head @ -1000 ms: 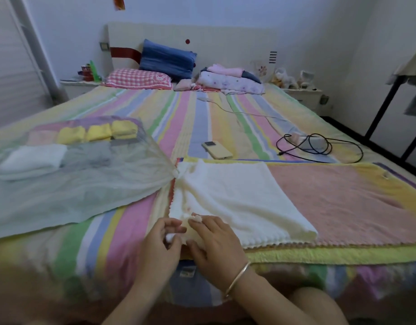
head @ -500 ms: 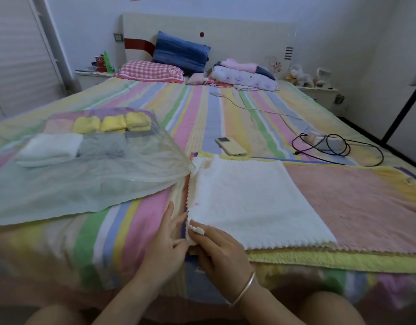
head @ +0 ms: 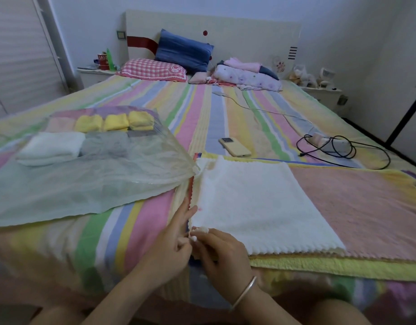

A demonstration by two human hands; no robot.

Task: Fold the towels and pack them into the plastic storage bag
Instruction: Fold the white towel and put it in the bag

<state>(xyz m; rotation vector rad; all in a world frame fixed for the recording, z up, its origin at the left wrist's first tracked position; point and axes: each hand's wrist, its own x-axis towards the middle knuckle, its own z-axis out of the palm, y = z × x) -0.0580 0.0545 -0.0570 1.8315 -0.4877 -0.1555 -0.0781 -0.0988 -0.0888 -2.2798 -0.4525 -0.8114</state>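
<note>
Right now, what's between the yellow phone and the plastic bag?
Nothing: only bare striped bedspread separates the phone from the plastic bag, as the head view shows.

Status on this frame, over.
Right hand pinches near-left corner of flat white terry towel; left hand, fingers straight, touches its left edge. Clear plastic storage bag lies left, folded towels inside. Yellow phone lies beyond towel's far edge.
</note>
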